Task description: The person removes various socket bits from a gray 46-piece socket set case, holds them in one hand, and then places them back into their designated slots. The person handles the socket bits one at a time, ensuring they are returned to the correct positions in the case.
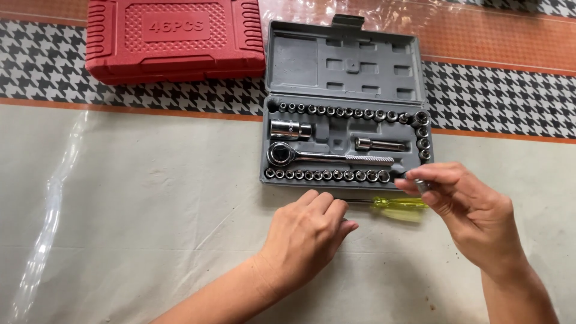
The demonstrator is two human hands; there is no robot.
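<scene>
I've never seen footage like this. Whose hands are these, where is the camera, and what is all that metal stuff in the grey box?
There is no machine here: these are a person's two bare hands, filmed by one camera worn on the head and looking down at the table.

On the table lies an open grey case, its lid tipped back. Its tray holds rows of small metal sockets, a ratchet handle, a short extension bar and one larger socket. A closed red case sits at the upper left.

The right hand pinches a small metal piece, probably a socket, at the tray's lower right corner. The left hand rests with its fingers down on the table, at the shaft end of a screwdriver with a clear yellow handle.
</scene>
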